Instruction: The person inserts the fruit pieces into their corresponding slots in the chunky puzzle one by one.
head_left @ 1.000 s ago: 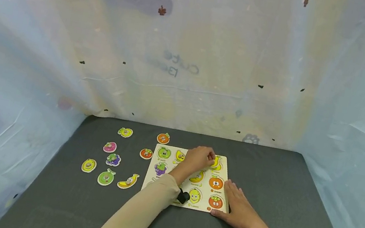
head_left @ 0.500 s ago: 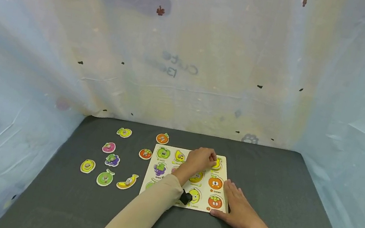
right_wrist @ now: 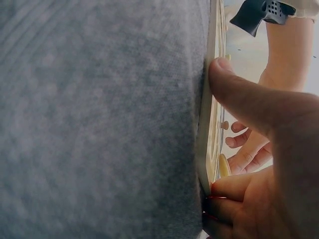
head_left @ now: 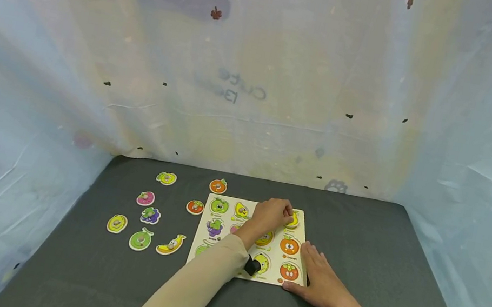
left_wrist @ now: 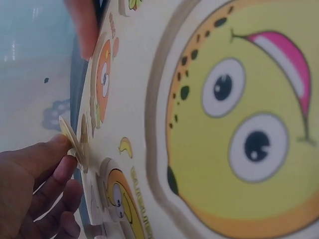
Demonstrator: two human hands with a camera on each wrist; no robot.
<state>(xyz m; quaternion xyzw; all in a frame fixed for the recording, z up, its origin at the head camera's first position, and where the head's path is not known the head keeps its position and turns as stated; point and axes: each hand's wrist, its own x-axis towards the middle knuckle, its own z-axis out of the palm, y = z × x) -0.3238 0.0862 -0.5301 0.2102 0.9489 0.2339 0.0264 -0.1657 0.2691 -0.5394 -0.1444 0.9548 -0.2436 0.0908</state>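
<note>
A pale fruit puzzle board (head_left: 275, 260) lies on the dark cloth. My left hand (head_left: 271, 214) reaches across it to the far right corner. Between thumb and forefinger it pinches a yellow fruit puzzle piece (left_wrist: 71, 138), tilted against the board's surface in the left wrist view; its exact fruit is unclear. My right hand (head_left: 325, 287) lies with extended fingers along the board's right edge. Its thumb (right_wrist: 238, 88) touches the near edge. An orange piece (head_left: 290, 246) and a tomato piece (head_left: 289, 271) show in the right column. My left forearm hides part of the board.
Several loose knobbed pieces lie left of the board, among them a banana piece (head_left: 170, 245), a green round piece (head_left: 141, 239), a grape piece (head_left: 150, 215) and an orange piece (head_left: 218, 186). A printed curtain (head_left: 249, 137) hangs behind and beside the table.
My left hand has shifted slightly right with the yellow puzzle piece, which now sits over the corner slot. My right hand stays at the board's edge.
</note>
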